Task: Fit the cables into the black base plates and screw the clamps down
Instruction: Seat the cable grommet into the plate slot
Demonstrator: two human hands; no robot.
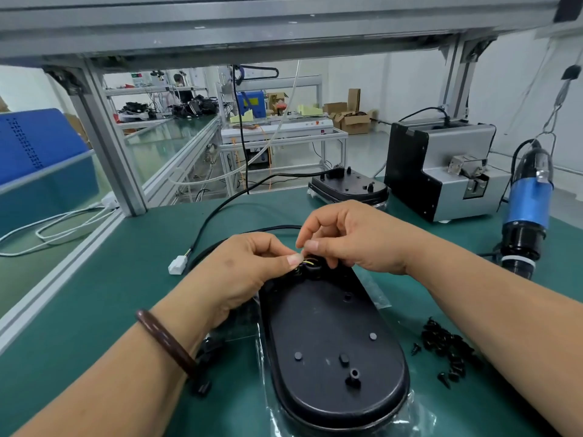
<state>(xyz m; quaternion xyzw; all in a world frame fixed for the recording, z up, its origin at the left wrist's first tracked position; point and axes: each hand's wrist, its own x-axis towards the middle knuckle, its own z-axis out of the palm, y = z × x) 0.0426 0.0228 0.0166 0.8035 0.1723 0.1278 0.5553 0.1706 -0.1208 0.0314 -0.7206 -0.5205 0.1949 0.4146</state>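
In the middle of the frame, both hands meet over the far end of a black oval base plate (331, 335). The plate lies on a clear plastic bag on the green counter (126, 310). The left hand (249, 269) pinches thin wires (307, 262), one of them yellow, between thumb and forefinger just above an opening in the plate. The right hand (350, 238) has its fingers curled and nips the same wires from the other side. A black cable (252, 230) arcs in from the left and passes behind the hands.

The wires look light and limp and likely to kink, so they are probably best held close to their tips. The thicker cable looks springy and may need holding down near the opening. The plate looks rigid and should stay put.

Loose black screws (448, 345) lie at lower right, and an electric screwdriver (527, 209) hangs at the right edge.
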